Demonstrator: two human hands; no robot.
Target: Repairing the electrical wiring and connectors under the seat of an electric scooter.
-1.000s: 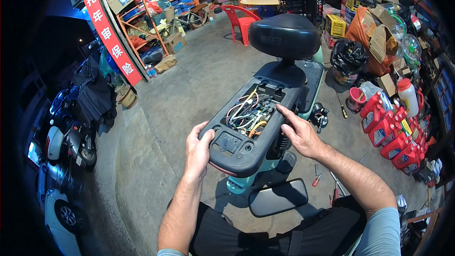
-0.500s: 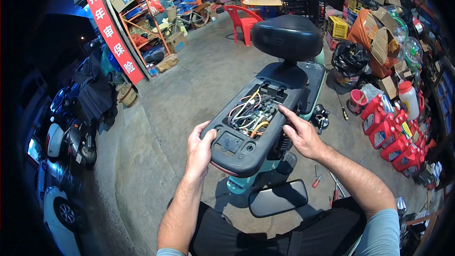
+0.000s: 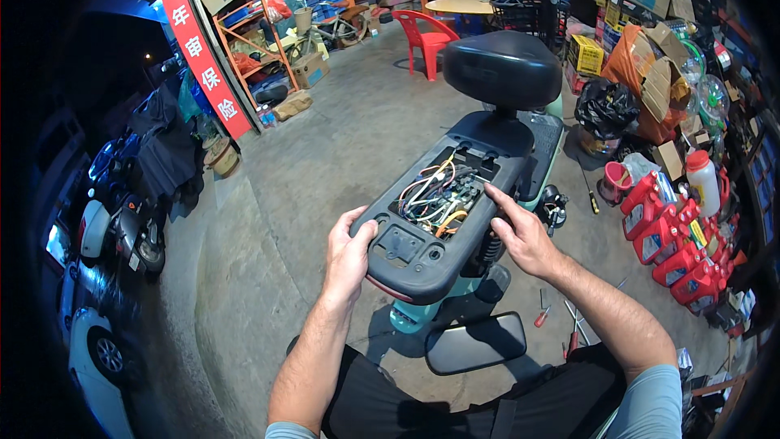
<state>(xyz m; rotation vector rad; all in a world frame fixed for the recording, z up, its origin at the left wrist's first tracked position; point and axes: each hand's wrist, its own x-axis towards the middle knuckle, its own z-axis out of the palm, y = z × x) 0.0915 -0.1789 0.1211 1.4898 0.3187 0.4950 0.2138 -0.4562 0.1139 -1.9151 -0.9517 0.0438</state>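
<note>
Two bare hands flank the black rear seat base (image 3: 416, 278) of a teal scooter, just ahead of the person's knees. The left hand (image 3: 348, 258) pinches its near left corner, thumb on top and fingers along the outer side. The right hand (image 3: 526, 240) is spread, its index fingertip resting on the right rim of the opening and its thumb standing apart; whether the folded fingers press beneath, I cannot tell.

The base is long, matte and round-cornered, with a red reflector strip (image 3: 396, 289) wrapping its near end and a shallow moulded recess beside a round hole on top. Below, the teal bodywork (image 3: 408, 317) shows; on the floor there lies a black padded seat cushion (image 3: 476, 344). Farther along, the uncovered compartment is crowded with tangled wiring (image 3: 433, 197): white, yellow, orange, reddish and black leads, heaped loosely among dark connectors. Beyond it rises the glossy black saddle (image 3: 502, 71) on its post, then the ribbed footboard (image 3: 543, 145). Past the scooter's front stand a red plastic chair (image 3: 426, 36) and a yellowish tabletop (image 3: 460, 6).
</note>
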